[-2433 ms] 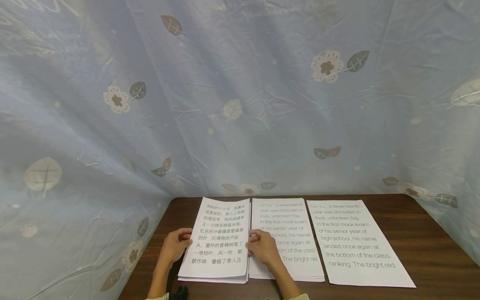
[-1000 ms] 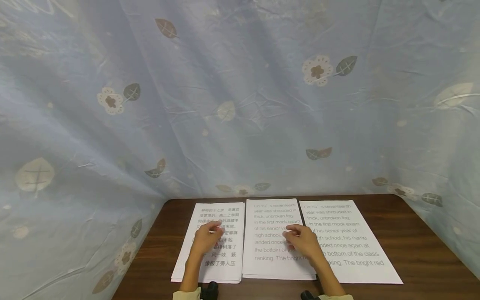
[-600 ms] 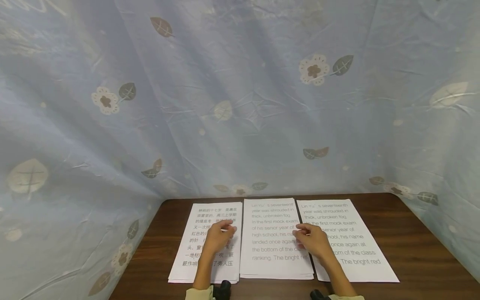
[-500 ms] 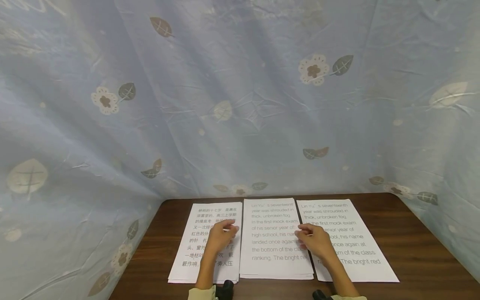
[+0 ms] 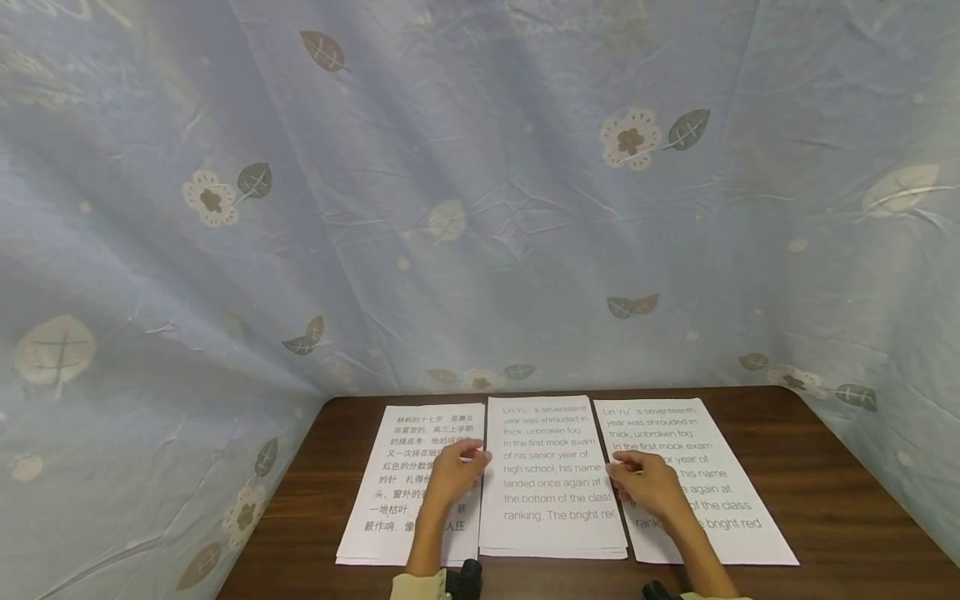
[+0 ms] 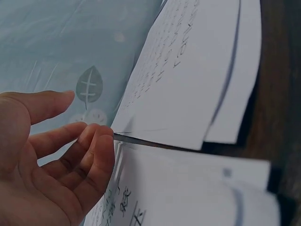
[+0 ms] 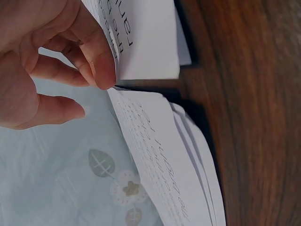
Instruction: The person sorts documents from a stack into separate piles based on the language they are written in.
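Note:
Three piles of printed white paper lie side by side. My left hand (image 5: pixel 453 475) hovers over the right part of the left pile (image 5: pixel 382 546), which bears Chinese text, fingertips at the gap beside the middle pile (image 5: pixel 547 537). That pile carries English text. My right hand (image 5: pixel 654 486) is at its right edge, partly over the right pile (image 5: pixel 738 533) of English pages. In the left wrist view, thumb and loosely bent fingers (image 6: pixel 101 162) stand apart with nothing between them. The right wrist view likewise shows the thumb away from the fingers (image 7: pixel 103 70), fingertips near the gap.
A dark brown wooden table (image 5: pixel 847 492) carries the paper. Pale blue patterned cloth (image 5: pixel 480 317) hangs behind it and along the left side. Sheet edges in the middle pile (image 7: pixel 157 141) are slightly staggered in the right wrist view.
Earlier both hands pinched the left pile's side edges; they let go and it lies flat. Both hands have since moved right, to either side of the middle pile.

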Demonstrator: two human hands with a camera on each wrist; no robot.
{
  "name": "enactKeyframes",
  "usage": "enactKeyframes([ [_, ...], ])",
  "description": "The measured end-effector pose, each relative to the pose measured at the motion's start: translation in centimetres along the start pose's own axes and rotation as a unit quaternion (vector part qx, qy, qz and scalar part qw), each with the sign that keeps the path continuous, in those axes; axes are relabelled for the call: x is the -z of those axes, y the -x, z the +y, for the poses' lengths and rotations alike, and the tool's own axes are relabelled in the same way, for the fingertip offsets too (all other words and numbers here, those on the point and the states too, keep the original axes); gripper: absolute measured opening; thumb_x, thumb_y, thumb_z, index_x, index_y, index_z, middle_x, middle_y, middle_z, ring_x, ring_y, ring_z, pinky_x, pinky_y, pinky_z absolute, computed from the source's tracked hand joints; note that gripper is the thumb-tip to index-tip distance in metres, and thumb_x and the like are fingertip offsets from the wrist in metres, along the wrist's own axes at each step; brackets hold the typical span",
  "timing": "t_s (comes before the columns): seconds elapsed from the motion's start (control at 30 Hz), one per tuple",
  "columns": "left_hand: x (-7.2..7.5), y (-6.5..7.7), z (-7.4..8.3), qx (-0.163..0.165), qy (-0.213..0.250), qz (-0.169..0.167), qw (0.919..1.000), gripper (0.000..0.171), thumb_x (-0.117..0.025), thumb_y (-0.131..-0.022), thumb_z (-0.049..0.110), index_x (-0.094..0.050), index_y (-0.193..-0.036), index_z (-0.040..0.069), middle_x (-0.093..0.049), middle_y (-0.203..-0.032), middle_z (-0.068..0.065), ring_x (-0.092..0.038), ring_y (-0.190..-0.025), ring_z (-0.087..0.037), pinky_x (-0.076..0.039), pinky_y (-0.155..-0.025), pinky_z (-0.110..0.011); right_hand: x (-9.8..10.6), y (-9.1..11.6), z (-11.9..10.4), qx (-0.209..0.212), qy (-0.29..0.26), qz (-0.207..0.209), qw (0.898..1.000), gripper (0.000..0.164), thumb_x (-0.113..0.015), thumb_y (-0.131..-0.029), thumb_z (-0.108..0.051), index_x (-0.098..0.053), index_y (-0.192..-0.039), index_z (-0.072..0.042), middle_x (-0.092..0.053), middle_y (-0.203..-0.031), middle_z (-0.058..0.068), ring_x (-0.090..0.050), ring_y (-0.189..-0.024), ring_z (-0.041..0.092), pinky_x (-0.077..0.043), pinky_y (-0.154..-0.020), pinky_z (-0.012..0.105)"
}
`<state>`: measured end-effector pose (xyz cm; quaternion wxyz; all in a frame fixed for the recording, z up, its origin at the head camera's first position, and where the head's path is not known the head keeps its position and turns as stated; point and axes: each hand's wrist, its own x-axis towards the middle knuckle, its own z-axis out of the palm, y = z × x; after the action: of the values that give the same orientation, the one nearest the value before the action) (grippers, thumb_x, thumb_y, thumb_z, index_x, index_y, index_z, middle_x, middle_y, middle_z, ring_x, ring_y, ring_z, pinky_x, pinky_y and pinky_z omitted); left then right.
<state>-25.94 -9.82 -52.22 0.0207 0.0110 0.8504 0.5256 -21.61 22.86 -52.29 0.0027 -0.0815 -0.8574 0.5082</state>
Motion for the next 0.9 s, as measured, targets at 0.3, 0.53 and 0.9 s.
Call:
enactKeyframes([
  [0.3,-0.3,-0.2,-0.8,0.004,-0.02,-0.004,0.9998,0.046,-0.071,-0.102,0.028,-0.068,-0.14,0.002,-0.074,-0.116,-0.013,-0.071,-0.076,-0.017,-0.06,-0.065,-0.029,-0.2,-0.2,0.4,-0.016,0.01,-0.015,1.0,0.045,-0.072,-0.1,-0.019,-0.067,-0.136,0.008,-0.077,-0.106,0.014,-0.072,-0.082,0.017,-0.065,-0.069,0.031],
  [0.53,-0.7,-0.3,-1.2,-0.007,-0.044,-0.004,0.999,0.044,-0.072,-0.101,0.025,-0.07,-0.137,0.0,-0.075,-0.107,-0.011,-0.069,-0.074,-0.014,-0.058,-0.065,-0.029,-0.3,-0.4,0.5,-0.014,0.03,-0.019,0.999,0.044,-0.072,-0.1,-0.019,-0.068,-0.134,0.009,-0.077,-0.104,0.014,-0.07,-0.079,0.017,-0.063,-0.066,0.029],
  [0.9,-1.0,-0.7,-1.2,-0.027,-0.08,-0.008,0.9964,0.029,-0.074,-0.099,0.023,-0.077,-0.118,0.001,-0.066,-0.084,-0.002,-0.057,-0.068,-0.013,-0.045,-0.057,-0.023,-0.7,-1.0,0.3,0.006,0.081,-0.024,0.996,0.045,-0.072,-0.098,-0.022,-0.07,-0.132,0.007,-0.078,-0.111,0.017,-0.067,-0.072,0.016,-0.054,-0.061,0.028],
])
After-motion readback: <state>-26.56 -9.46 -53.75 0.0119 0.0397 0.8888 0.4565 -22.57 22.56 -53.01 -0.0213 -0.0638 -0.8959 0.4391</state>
